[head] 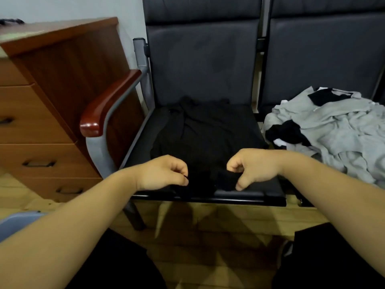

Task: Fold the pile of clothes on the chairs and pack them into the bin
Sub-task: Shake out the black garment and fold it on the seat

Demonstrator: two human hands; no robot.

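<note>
The black garment [200, 132] is lying spread on the left chair seat [239, 195], with its long axis running from the front edge toward the backrest. Both hands are pinching its near hem, the left hand [164, 174] and right hand [253, 167] set level and apart. The unfolded pile [337, 130] is lying nearer the right hand, and what looks like the bin [16, 224] nearer the left

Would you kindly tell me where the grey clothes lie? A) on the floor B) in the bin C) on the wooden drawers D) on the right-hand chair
D: the grey clothes are heaped on the right-hand chair, beside the left chair that bears the black garment.
</note>
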